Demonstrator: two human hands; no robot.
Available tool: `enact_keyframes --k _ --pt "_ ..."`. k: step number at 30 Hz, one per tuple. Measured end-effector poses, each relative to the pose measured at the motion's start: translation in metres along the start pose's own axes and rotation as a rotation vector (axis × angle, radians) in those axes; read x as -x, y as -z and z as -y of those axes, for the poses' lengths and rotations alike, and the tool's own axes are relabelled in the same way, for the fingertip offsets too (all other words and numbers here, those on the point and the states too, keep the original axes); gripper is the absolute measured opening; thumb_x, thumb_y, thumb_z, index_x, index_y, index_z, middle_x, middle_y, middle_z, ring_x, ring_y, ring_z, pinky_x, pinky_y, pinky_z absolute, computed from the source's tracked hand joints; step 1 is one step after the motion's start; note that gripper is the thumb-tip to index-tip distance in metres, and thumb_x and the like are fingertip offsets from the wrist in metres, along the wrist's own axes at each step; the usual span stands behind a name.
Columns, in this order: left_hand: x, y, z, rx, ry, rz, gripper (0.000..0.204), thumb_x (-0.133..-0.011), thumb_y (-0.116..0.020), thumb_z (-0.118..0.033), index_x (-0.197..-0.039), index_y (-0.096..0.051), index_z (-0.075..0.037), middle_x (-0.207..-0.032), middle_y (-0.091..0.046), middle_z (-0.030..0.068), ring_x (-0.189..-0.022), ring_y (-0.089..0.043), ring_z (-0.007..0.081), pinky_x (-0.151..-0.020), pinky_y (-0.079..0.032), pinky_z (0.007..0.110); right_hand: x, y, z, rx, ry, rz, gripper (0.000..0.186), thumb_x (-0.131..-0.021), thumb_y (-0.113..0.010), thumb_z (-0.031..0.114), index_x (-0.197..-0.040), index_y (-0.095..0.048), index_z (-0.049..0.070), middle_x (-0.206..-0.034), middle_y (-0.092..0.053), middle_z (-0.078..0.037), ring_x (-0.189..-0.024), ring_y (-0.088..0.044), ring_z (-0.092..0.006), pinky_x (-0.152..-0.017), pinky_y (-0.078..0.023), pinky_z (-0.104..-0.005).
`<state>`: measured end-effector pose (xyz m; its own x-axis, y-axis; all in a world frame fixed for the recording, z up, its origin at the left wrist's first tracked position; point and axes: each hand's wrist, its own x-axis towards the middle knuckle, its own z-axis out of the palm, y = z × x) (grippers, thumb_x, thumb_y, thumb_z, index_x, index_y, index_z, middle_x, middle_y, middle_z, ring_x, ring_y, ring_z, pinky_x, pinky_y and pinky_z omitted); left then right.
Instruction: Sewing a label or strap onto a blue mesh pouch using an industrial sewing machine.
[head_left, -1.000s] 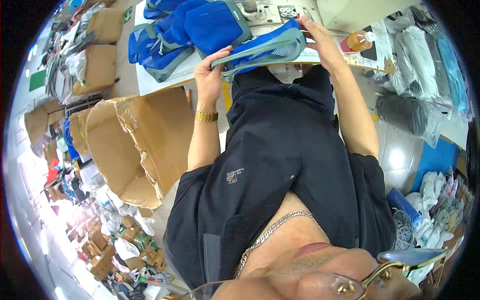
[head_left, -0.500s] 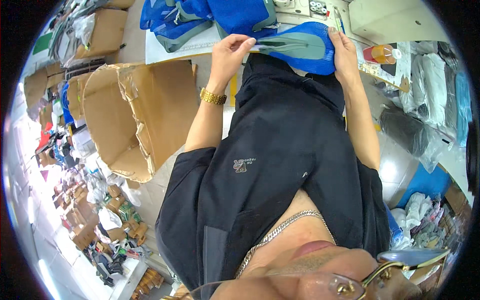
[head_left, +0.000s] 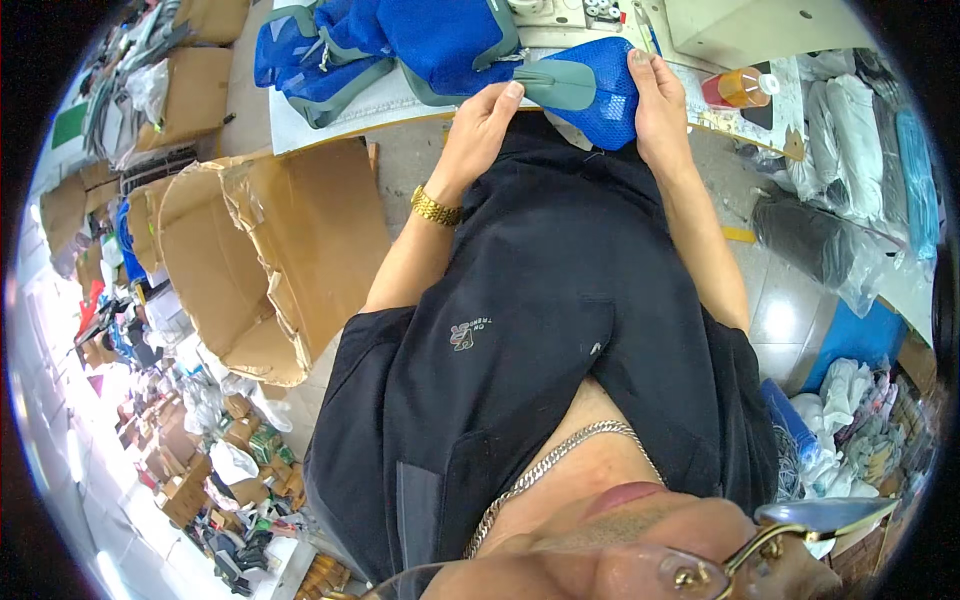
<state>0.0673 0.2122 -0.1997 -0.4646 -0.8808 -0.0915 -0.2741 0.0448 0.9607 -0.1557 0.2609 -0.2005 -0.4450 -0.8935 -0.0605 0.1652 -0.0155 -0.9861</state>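
Between my two hands a piece of blue mesh fabric with a grey-green panel [head_left: 612, 92] is held up at the table's near edge. My left hand [head_left: 480, 132] pinches the tapered grey-green end between thumb and fingers. On the other side, my right hand [head_left: 660, 112] grips the rim of the blue mesh, thumb on top and fingers partly hidden behind it. Left of the piece, more blue mesh items with grey-green trim [head_left: 440, 45] lie heaped on the white worktable [head_left: 330, 136].
Beyond the piece stands a cream-coloured machine [head_left: 750, 28], with small spools [head_left: 602, 10] beside it. A bottle of amber drink [head_left: 738, 90] is on the table to the right. An opened cardboard box [head_left: 310, 240] stands at left. Plastic-wrapped bundles [head_left: 850, 140] lie at far right.
My left hand has come closer to my right, and its fingers are more closed over the grey-green end. The panel now looks shorter, with more blue mesh facing up. The view has shifted slightly.
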Motion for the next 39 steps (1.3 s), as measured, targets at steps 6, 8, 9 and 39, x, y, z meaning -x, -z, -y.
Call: enact_keyframes --k 6,8,9,39 --pt "-0.005 -0.015 -0.012 0.157 -0.132 -0.144 0.039 -0.100 -0.056 -0.029 -0.115 -0.062 0.006 -0.105 -0.066 0.0066 -0.094 -0.058 0.0133 -0.089 -0.046 0.028 0.001 0.003 -0.002 -0.031 0.024 0.037 0.034 -0.102 -0.053 0.035 -0.097 -0.063 0.003 -0.079 -0.058 0.004 -0.072 -0.048 -0.0033 -0.066 -0.041 -0.0220" --pt "-0.006 -0.014 -0.009 0.207 -0.192 -0.177 0.036 -0.098 -0.060 -0.027 -0.113 -0.063 0.005 -0.106 -0.067 0.0086 -0.091 -0.061 0.0149 -0.088 -0.047 0.029 0.006 -0.001 0.009 0.032 -0.030 0.074 0.036 -0.101 -0.056 0.037 -0.101 -0.064 0.002 -0.082 -0.062 0.002 -0.074 -0.053 -0.0051 -0.067 -0.044 -0.0228" --pt "-0.008 -0.010 -0.006 0.093 -0.244 -0.188 0.036 -0.097 -0.062 -0.028 -0.110 -0.064 0.005 -0.100 -0.067 0.0086 -0.089 -0.061 0.0154 -0.084 -0.048 0.028 0.008 -0.002 0.011 0.030 -0.033 0.075 0.036 -0.101 -0.056 0.037 -0.101 -0.064 0.002 -0.082 -0.062 0.002 -0.074 -0.053 -0.0051 -0.067 -0.044 -0.0228" --pt "0.000 -0.035 -0.034 0.432 0.109 0.157 0.024 -0.086 -0.076 -0.016 -0.104 -0.070 -0.001 -0.094 -0.070 0.0030 -0.084 -0.063 0.0086 -0.073 -0.051 0.025 0.033 -0.005 0.029 0.534 0.259 -0.053 0.033 -0.095 -0.065 0.035 -0.091 -0.062 0.002 -0.072 -0.061 -0.005 -0.067 -0.052 -0.0094 -0.061 -0.044 -0.0276"
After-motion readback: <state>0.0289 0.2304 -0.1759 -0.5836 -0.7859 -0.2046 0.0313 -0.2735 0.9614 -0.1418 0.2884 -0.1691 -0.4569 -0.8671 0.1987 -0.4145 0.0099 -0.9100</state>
